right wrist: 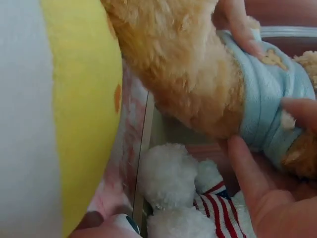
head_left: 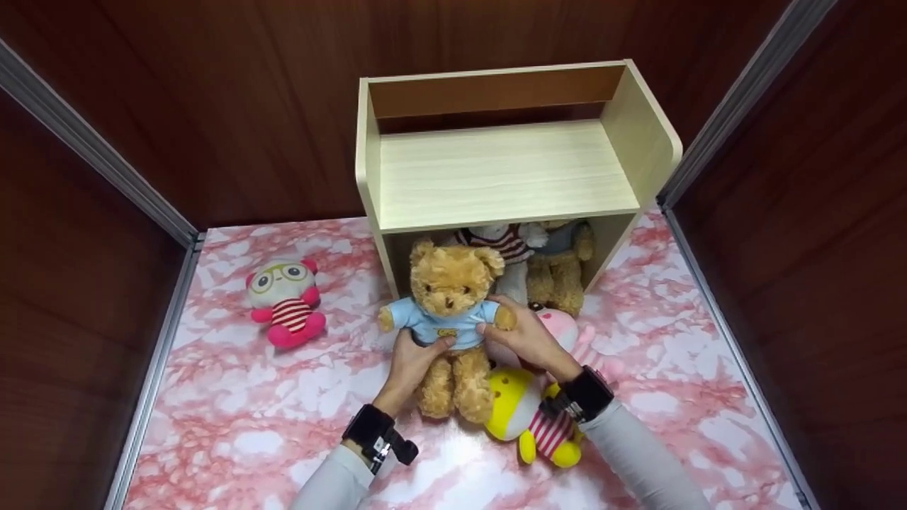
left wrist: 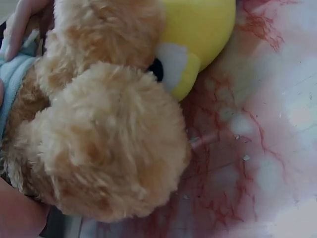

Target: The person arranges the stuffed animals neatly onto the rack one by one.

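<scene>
Both hands hold a tan teddy bear (head_left: pixel 449 297) in a light blue shirt, upright in front of the shelf's lower opening. My left hand (head_left: pixel 412 365) grips its lower side, the thumb on the shirt front. On the other side my right hand (head_left: pixel 528 336) grips the shirt below the bear's arm. In the left wrist view the furry feet (left wrist: pixel 114 144) fill the middle. The right wrist view shows the blue shirt (right wrist: pixel 267 94) between thumb and fingers. Behind the bear, a white plush in a striped top (head_left: pixel 503 244) and a brown bear (head_left: pixel 556 276) sit inside the shelf, partly hidden.
A pale wooden shelf unit (head_left: pixel 506 173) stands at the back. A yellow plush (head_left: pixel 514 404) and a pink plush (head_left: pixel 560 326) lie beside my right forearm. At the left lies a pink panda plush (head_left: pixel 287 304) with glasses. Dark wood panels (head_left: pixel 212 106) enclose the marbled floor.
</scene>
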Tool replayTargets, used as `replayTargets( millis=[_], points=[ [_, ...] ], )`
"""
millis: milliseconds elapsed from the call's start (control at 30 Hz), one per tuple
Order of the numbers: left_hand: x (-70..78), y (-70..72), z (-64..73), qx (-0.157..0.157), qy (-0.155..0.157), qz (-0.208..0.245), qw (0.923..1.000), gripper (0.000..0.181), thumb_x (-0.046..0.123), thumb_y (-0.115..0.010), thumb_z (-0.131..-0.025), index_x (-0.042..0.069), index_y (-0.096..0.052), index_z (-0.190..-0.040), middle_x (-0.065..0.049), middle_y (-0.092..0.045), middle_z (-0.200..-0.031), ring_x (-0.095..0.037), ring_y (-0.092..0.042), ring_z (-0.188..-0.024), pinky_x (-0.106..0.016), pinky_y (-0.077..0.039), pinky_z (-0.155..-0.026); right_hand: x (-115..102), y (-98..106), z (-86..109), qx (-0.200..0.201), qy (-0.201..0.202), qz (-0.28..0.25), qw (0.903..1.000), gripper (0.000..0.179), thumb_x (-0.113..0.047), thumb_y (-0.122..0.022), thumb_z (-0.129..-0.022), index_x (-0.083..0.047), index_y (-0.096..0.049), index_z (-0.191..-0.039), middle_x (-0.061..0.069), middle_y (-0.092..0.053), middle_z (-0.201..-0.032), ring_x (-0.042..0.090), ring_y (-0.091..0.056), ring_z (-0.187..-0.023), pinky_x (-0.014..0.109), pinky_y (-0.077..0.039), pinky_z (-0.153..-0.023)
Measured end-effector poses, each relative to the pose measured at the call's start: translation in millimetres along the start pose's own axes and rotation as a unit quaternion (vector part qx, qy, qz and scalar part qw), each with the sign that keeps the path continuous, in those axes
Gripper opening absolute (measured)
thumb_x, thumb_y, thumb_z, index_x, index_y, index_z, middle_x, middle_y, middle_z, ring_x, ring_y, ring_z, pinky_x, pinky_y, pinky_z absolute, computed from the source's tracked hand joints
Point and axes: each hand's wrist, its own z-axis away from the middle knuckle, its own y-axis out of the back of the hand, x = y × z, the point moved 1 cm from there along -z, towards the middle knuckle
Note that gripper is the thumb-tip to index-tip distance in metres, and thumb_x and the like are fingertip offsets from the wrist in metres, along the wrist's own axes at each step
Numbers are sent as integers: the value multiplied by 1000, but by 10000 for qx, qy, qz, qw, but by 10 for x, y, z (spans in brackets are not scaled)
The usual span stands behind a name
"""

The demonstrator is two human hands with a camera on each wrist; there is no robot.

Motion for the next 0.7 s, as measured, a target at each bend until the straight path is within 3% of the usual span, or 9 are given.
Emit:
replayTargets(
  millis=[167,233,300,367,500,600,700],
  points=[
    [-79,191,37,456,248,-180,9985,49,17,-93,-76,-3,-61,-108,-13,-69,-104,-28,-65,-101,-40,-52,-97,-57,278,14,-832,510,553,9937,81,-39,-73,-97,-10,-33,-162,24,-50,-151,41,-56,-130,55,-46,-108],
    [-115,268,55,570,375,-156,9975,52,16,-93,-76,-4,-59,-111,-15,-68,-107,-28,-64,-104,-41,-51,-100,-56,408,-29,-673,905,990,9887,70,-32,-71,-100,-6,-41,-158,21,-48,-154,39,-53,-135,54,-45,-110],
    [-154,328,71,650,455,-142,9967,54,16,-93,-77,-4,-58,-113,-15,-67,-108,-28,-63,-105,-41,-49,-101,-26,482,-99,-309,1253,1559,9793,54,-23,-67,-103,-2,-52,-149,21,-57,-146,37,-59,-127,51,-50,-106],
    [-174,364,81,715,580,-168,9956,55,18,-92,-77,-4,-59,-115,-13,-67,-109,-27,-63,-105,-40,-49,-101,6,502,-186,82,1531,2205,9633,39,-16,-63,-104,-1,-61,-140,19,-64,-136,36,-63,-120,50,-53,-101],
    [-200,377,92,826,767,-235,9933,52,21,-91,-78,-4,-59,-110,-11,-65,-103,-26,-62,-100,-39,-50,-96,55,432,-383,682,1615,3468,9214,22,-14,-67,-100,-6,-72,-120,15,-69,-123,39,-64,-111,56,-54,-93],
    [-218,367,106,848,771,-187,9932,52,22,-91,-77,-4,-59,-109,-12,-64,-102,-27,-62,-99,-39,-50,-96,81,360,-526,820,1548,4121,8941,18,-16,-73,-95,-7,-73,-111,17,-68,-120,42,-61,-112,62,-51,-91],
    [-244,359,134,874,722,-109,9935,57,22,-91,-77,-6,-58,-114,-15,-65,-107,-29,-62,-103,-43,-49,-100,99,274,-638,668,1494,4436,8812,25,-14,-77,-91,-8,-73,-114,20,-65,-122,44,-58,-115,62,-49,-94]
  ],
)
